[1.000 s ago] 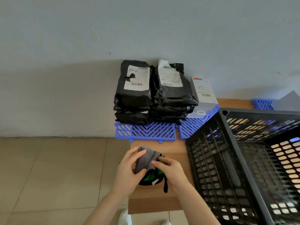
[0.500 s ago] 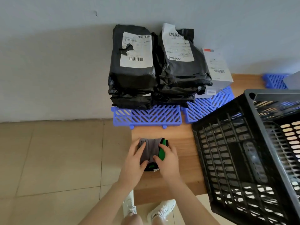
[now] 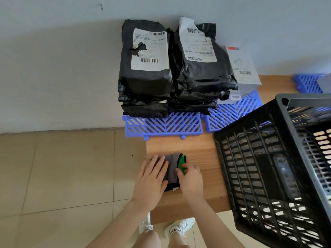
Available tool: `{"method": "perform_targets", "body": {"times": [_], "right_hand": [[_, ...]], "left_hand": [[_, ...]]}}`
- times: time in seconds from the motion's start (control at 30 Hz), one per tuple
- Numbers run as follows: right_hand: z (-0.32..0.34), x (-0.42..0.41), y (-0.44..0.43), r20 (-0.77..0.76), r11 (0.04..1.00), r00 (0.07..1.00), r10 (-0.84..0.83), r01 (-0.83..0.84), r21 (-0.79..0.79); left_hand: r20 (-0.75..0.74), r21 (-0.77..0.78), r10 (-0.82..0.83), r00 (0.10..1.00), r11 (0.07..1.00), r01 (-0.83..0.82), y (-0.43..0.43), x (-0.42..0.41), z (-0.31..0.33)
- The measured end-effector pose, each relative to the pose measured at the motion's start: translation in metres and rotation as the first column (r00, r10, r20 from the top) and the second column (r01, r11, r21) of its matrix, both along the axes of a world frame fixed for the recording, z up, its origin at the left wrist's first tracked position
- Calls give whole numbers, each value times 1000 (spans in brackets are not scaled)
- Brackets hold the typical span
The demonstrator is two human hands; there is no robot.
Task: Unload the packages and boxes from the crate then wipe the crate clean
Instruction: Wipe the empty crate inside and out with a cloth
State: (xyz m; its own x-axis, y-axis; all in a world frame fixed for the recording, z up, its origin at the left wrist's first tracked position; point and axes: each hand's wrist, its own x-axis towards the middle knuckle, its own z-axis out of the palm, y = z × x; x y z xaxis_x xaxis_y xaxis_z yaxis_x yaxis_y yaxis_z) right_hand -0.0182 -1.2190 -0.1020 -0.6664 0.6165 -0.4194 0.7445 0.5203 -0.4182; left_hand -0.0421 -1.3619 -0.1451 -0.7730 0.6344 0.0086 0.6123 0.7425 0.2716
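Grey-and-green folded microfibre cloth (image 3: 172, 169) lies on wooden bench (image 3: 206, 158) w/ left hand (image 3: 150, 181) flat on it, right hand (image 3: 191, 179) pinching its edge; soft, light (grab a fold); black plastic lattice crate (image 3: 268, 167) just right

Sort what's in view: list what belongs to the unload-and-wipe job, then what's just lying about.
Part of the job:
- black crate
- black packages, stacked by the wall
- white box beside them
- folded cloth, under the left hand and right hand

Lying about:
- blue grid mats
- wooden table
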Motion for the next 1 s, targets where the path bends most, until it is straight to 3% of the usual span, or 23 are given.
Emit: {"method": "perform_targets", "body": {"times": [0.2, 0.33, 0.5, 0.73, 0.83, 1.0], "right_hand": [[-2, -7, -7, -49, 990, 998, -28, 21, -136], [-5, -2, -10, -90, 994, 994, -64, 56, -91], [-9, -7, -12, 65, 991, 994, -92, 97, -89], [-16, -11, -14, 91, 984, 987, -132, 142, -112], [-14, -13, -9, 68, 984, 992, -107, 115, -135], [-5, 2, 10, -15, 965, 971, -238, 235, -117]], "left_hand": [[3, -105, 31, 1000, 994, -31, -1, 5, -8], [-21, -119, 29, 999, 992, -31, 1, 3, -10], [-38, -122, 41, 998, 991, -46, 2, 4, -15], [-53, -117, 54, 997, 991, -60, 2, 5, -19], [-36, -137, 55, 998, 989, -59, 2, 5, -18], [-1, -139, 60, 998, 989, -60, 1, 7, -18]]}}
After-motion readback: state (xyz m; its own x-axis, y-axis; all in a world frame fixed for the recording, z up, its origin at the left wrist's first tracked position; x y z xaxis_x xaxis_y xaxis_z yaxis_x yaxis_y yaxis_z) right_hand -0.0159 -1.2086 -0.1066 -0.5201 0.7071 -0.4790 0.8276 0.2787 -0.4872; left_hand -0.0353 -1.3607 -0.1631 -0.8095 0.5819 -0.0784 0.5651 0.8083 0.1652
